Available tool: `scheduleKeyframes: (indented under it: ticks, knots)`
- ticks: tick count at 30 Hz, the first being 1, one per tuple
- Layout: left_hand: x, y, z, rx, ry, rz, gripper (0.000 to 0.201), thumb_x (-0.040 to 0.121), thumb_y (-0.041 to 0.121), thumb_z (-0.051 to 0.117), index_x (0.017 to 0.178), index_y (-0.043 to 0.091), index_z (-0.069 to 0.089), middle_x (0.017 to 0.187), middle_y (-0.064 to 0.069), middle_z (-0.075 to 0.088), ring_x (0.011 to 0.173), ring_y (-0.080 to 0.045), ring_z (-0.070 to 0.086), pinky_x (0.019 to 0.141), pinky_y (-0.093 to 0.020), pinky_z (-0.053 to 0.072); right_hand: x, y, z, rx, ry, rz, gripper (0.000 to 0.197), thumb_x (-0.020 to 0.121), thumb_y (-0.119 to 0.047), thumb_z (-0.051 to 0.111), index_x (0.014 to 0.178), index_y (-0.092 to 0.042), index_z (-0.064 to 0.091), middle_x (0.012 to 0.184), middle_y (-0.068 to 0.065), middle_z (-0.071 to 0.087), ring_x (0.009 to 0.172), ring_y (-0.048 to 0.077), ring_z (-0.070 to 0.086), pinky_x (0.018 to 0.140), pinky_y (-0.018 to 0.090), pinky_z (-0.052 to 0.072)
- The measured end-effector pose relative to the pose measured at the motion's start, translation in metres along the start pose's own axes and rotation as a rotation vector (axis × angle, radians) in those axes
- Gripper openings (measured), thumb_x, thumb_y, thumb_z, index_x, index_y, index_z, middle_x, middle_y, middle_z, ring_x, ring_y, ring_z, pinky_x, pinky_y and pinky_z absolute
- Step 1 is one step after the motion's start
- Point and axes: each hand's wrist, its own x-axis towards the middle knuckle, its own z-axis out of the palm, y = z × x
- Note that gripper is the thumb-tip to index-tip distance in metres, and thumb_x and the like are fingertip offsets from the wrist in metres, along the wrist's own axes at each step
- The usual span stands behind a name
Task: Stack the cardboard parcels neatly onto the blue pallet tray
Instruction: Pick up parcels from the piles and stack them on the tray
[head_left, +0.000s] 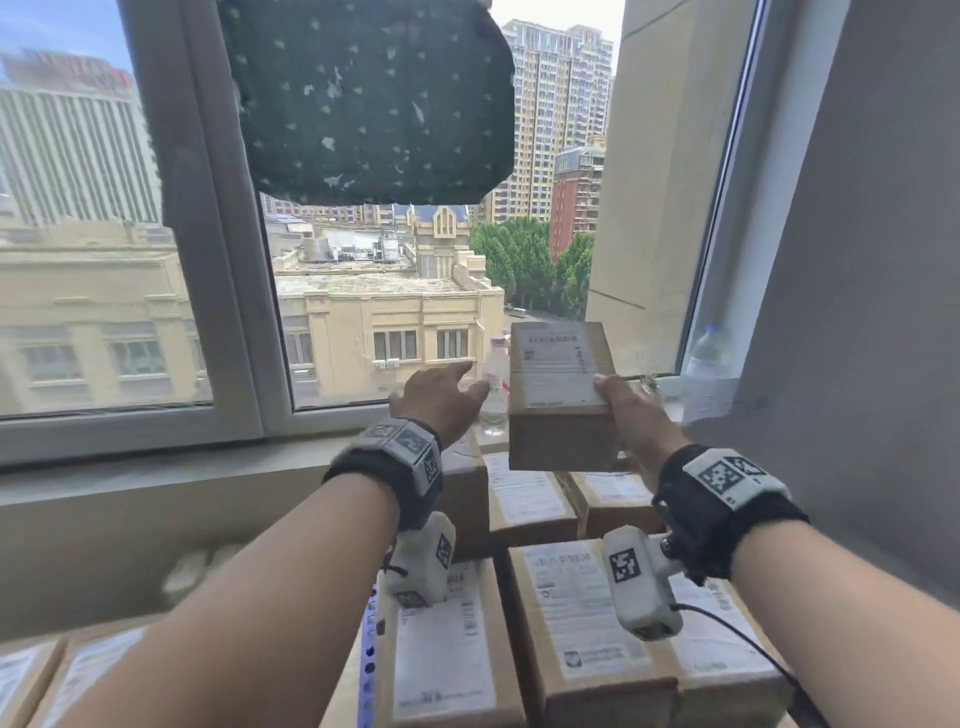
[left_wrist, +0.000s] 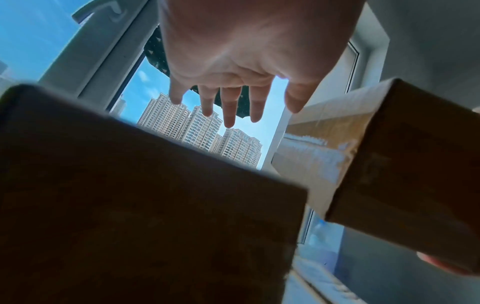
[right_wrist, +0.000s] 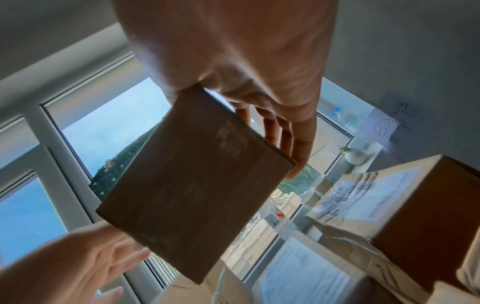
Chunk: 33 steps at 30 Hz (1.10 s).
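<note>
Overhead, right hand (head_left: 631, 415) clamps raised parcel's (head_left: 561, 400) edge; left hand (head_left: 441, 400) spread, empty.

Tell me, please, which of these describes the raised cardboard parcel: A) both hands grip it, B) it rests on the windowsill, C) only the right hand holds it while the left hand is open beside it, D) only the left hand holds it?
C: the right hand grips the parcel above the stacked parcels, while the left hand is open, fingers spread, apart from it.
</note>
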Motion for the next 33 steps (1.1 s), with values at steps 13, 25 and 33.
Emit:
scheduleKeyframes:
  ticks: [13, 25, 33]
  knots:
    - [-0.007, -0.015, 0.015, 0.269, -0.14, -0.093, 0.047, 0.1, 0.047, 0.034, 0.147, 0.044, 0.035, 0.159, 0.005, 0.03, 0.146, -0.026, 0.022, 0.117, -0.058, 0.015, 0.035, 0.047, 0.035, -0.147, -0.101, 0.193, 0.042, 0.098, -0.042, 0.042, 0.125, -0.013, 0.055, 0.116, 0.012, 0.057, 0.113, 0.031, 0.056, 0.102, 0.047, 0.045]
    - [-0.002, -0.018, 0.024, 0.332, -0.149, -0.058, 0.048, 0.098, 0.047, 0.033, 0.146, 0.04, 0.035, 0.157, 0.003, 0.032, 0.146, -0.02, 0.024, 0.116, -0.06, 0.013, 0.04, 0.046, 0.029, -0.212, -0.144, 0.202, 0.039, 0.093, -0.037, 0.043, 0.123, -0.014, 0.052, 0.115, 0.009, 0.059, 0.102, 0.028, 0.06, 0.093, 0.05, 0.052]
    - [-0.012, -0.006, 0.018, 0.311, -0.15, -0.077, 0.051, 0.101, 0.049, 0.03, 0.151, 0.041, 0.027, 0.162, 0.001, 0.022, 0.149, -0.02, 0.017, 0.118, -0.056, 0.013, 0.023, 0.021, 0.024, -0.645, -0.109, -0.127, 0.051, 0.098, -0.04, 0.045, 0.144, -0.018, 0.041, 0.144, 0.008, 0.049, 0.129, 0.028, 0.048, 0.103, 0.037, 0.037]
